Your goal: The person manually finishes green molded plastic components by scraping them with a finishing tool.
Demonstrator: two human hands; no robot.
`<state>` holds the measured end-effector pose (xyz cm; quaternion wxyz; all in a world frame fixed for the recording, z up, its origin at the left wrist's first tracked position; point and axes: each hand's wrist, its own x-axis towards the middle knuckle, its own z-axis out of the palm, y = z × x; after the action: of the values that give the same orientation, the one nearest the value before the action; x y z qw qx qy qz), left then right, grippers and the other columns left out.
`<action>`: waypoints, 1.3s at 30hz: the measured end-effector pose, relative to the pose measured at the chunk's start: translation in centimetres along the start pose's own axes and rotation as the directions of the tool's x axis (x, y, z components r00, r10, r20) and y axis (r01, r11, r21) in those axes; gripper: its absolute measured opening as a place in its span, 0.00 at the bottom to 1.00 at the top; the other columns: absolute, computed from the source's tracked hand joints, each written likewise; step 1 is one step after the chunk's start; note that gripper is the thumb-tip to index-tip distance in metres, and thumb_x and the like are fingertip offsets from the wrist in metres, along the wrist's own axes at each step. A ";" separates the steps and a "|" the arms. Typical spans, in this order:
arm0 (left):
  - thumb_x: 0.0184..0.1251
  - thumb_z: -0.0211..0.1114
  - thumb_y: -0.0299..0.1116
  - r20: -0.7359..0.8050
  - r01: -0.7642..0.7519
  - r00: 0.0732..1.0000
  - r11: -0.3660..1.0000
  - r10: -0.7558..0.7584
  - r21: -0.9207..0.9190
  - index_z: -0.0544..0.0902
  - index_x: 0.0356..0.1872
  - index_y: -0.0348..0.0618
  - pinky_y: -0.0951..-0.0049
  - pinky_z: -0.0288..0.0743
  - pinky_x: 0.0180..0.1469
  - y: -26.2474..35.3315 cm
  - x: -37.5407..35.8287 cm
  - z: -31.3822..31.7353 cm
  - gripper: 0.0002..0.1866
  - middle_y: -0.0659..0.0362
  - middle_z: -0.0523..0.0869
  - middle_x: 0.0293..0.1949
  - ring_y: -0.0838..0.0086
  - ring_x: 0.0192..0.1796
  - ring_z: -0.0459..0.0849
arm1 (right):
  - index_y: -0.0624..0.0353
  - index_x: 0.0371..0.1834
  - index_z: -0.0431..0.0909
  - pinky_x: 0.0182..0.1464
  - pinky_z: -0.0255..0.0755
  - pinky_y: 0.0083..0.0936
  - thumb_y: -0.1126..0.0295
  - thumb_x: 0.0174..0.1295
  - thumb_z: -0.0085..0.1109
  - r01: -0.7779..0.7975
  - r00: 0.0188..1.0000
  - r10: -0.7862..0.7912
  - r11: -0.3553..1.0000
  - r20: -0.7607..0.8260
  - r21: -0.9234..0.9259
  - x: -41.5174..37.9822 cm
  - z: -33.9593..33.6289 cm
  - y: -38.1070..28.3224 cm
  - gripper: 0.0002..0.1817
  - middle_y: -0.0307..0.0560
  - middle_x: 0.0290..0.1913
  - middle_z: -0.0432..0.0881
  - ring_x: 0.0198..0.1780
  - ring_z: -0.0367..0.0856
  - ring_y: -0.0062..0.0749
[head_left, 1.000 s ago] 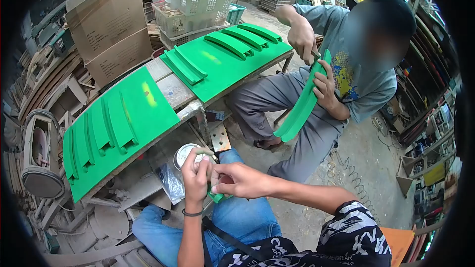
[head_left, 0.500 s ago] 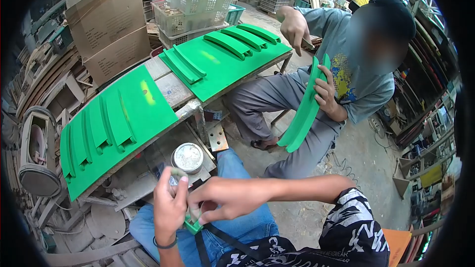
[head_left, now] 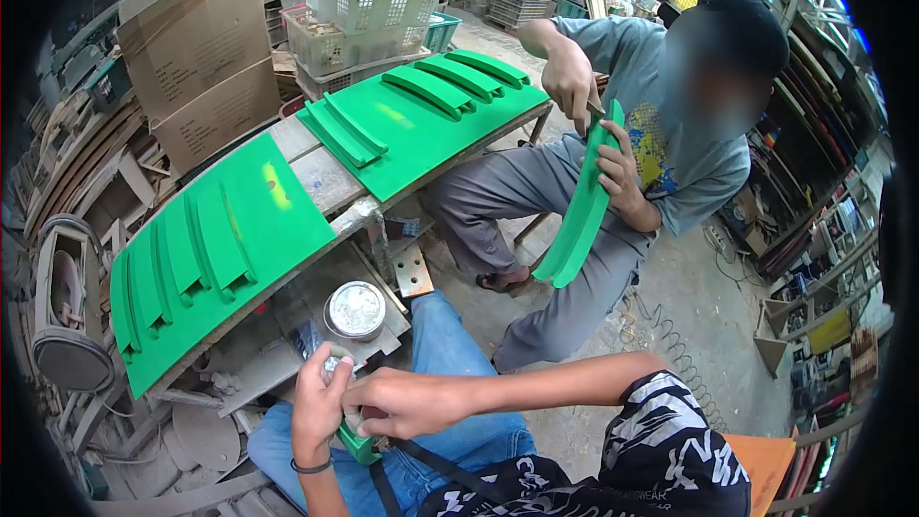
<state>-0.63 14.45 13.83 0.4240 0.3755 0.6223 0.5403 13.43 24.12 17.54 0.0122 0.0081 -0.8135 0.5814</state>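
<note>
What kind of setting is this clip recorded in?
Most likely a small fabrication workshop. Green curved panels lie on a rough workbench, a co-worker trims a green strip nearby, and stacked plastic crates and flattened cardboard crowd the background.

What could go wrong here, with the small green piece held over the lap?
The small green piece sits mostly hidden between the left hand and right hand, so it might slip onto the jeans. The open tin stands near the shelf edge by the knee; a bump might tip it.
</note>
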 end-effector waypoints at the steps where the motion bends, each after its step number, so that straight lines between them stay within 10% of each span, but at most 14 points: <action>1: 0.71 0.57 0.28 0.018 0.012 1.000 1.000 -0.012 -0.017 0.74 0.36 0.39 0.81 0.58 0.22 -0.2 0.1 0.0 0.05 0.69 0.71 0.21 0.89 0.22 0.66 | 0.70 0.28 0.71 0.33 0.70 0.37 0.75 0.56 0.62 -0.022 1.000 0.023 0.999 0.020 -0.033 0.0 -0.3 -0.1 0.10 0.55 0.23 0.77 0.29 0.81 0.41; 14: 0.72 0.53 0.29 -0.025 -0.002 1.000 0.992 -0.002 -0.124 0.75 0.34 0.39 0.81 0.60 0.22 -1.8 2.0 0.8 0.07 0.67 0.72 0.20 0.87 0.22 0.68 | 0.69 0.30 0.74 0.35 0.71 0.40 0.75 0.53 0.61 -0.162 0.976 0.151 0.985 -0.156 -0.058 0.0 0.1 -0.4 0.08 0.58 0.24 0.79 0.30 0.81 0.51; 21: 0.74 0.55 0.33 -0.047 -0.050 0.998 0.999 0.050 0.004 0.77 0.40 0.36 0.79 0.61 0.23 -2.1 1.9 0.5 0.10 0.67 0.72 0.20 0.86 0.23 0.68 | 0.66 0.32 0.72 0.31 0.67 0.32 0.71 0.56 0.65 -0.136 0.991 0.133 0.982 -0.036 -0.127 -0.3 -2.0 0.1 0.12 0.51 0.23 0.72 0.26 0.72 0.31; 23: 0.73 0.55 0.34 -0.128 -0.085 0.988 0.996 0.088 0.032 0.77 0.40 0.35 0.77 0.64 0.25 -2.8 2.3 1.0 0.10 0.66 0.72 0.20 0.85 0.25 0.70 | 0.67 0.30 0.75 0.35 0.72 0.39 0.74 0.54 0.63 -0.127 0.989 0.112 0.979 -0.097 -0.161 0.0 -1.8 -1.0 0.08 0.60 0.26 0.79 0.31 0.81 0.51; 25: 0.73 0.56 0.35 -0.124 -0.107 0.987 0.994 0.104 -0.020 0.76 0.37 0.35 0.76 0.67 0.28 -3.9 2.7 0.6 0.11 0.65 0.74 0.22 0.84 0.27 0.71 | 0.67 0.30 0.74 0.33 0.71 0.36 0.75 0.55 0.62 -0.031 0.991 0.002 0.977 -0.134 -0.211 0.2 -1.5 0.2 0.07 0.59 0.24 0.77 0.28 0.80 0.44; 29: 0.72 0.54 0.33 -0.137 -0.133 0.985 0.972 0.108 -0.195 0.75 0.34 0.36 0.77 0.67 0.32 -3.3 1.3 0.2 0.10 0.64 0.75 0.26 0.84 0.30 0.70 | 0.63 0.30 0.74 0.24 0.57 0.23 0.75 0.60 0.60 -0.370 0.926 0.375 0.922 -0.032 0.114 0.5 -2.3 -0.6 0.05 0.35 0.17 0.68 0.22 0.62 0.15; 39: 0.72 0.49 0.32 -0.012 -0.152 0.988 0.952 0.154 -0.265 0.75 0.32 0.35 0.79 0.64 0.32 -3.9 -0.6 -1.5 0.12 0.64 0.75 0.25 0.84 0.29 0.70 | 0.63 0.39 0.76 0.26 0.68 0.10 0.76 0.60 0.60 -0.495 0.836 0.530 0.840 -0.140 0.223 0.2 -2.6 -0.7 0.06 0.34 0.28 0.77 0.26 0.70 0.10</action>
<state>-1.82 12.82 10.13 0.4299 0.3649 0.5117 0.6482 13.29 26.33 19.07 -0.0653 -0.2669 -0.7253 0.6312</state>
